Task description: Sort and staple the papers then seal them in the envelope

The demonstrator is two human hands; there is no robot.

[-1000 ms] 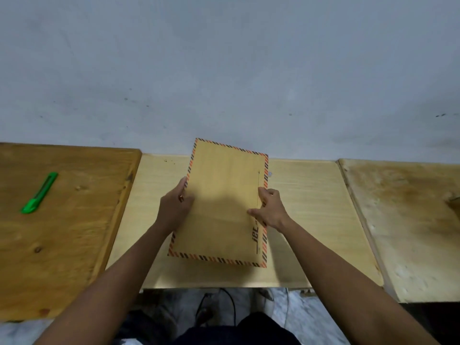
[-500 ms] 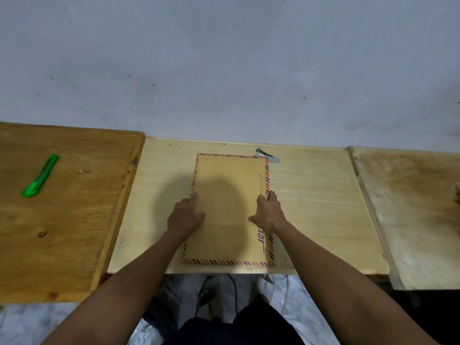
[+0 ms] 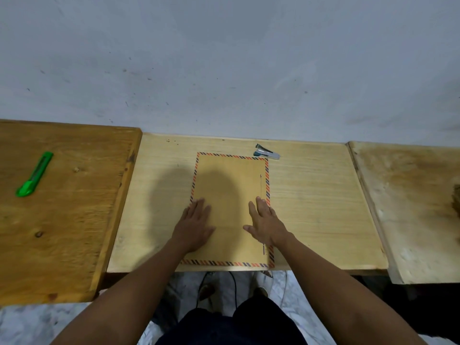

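Note:
A brown envelope (image 3: pixel 230 185) with a red-and-blue striped border lies flat on the light wooden table (image 3: pixel 318 207), its long side running away from me. My left hand (image 3: pixel 195 224) rests palm down on the envelope's near left part, fingers stretched flat. My right hand (image 3: pixel 266 224) lies palm down on its near right part, fingers flat and slightly apart. Neither hand grips anything. A small blue and silver stapler (image 3: pixel 266 152) sits just beyond the envelope's far right corner. No loose papers are visible.
A darker wooden table (image 3: pixel 62 220) adjoins on the left with a green utility knife (image 3: pixel 34 174) lying on it. A worn pale table (image 3: pixel 410 207) adjoins on the right. A grey wall rises right behind the tables. Cables lie on the floor by my legs.
The envelope, held tilted up a second ago, was lowered flat onto the table. Both hands released its edges and now press flat on top. The stapler came into sight.

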